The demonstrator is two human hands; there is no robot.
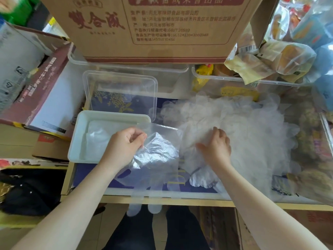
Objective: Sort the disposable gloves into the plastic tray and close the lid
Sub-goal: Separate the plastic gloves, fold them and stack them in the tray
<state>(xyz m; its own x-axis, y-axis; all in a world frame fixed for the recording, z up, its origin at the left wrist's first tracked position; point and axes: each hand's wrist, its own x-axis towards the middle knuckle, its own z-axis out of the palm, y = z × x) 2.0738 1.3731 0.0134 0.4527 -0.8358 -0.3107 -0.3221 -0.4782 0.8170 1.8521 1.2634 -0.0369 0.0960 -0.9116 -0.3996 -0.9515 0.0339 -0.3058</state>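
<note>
A white plastic tray (pixel 79 141) sits at the left of the work surface with folded clear gloves lying inside. Behind it lies its clear lid (pixel 153 91), off the tray. My left hand (pixel 124 143) pinches the cuff of one clear disposable glove (pixel 158 156), which hangs over the tray's right end, its fingers trailing past the front edge. To the right spreads a loose pile of clear gloves (pixel 243 127). My right hand (pixel 216 147) rests flat on the pile's left side, fingers spread.
A big brown cardboard box (pixel 147 27) stands behind the lid on clear bins (pixel 198 74). Bagged snacks (pixel 281 60) crowd the right. A maroon carton (pixel 41 91) and other boxes lie left. Legs show below the front edge (pixel 180 201).
</note>
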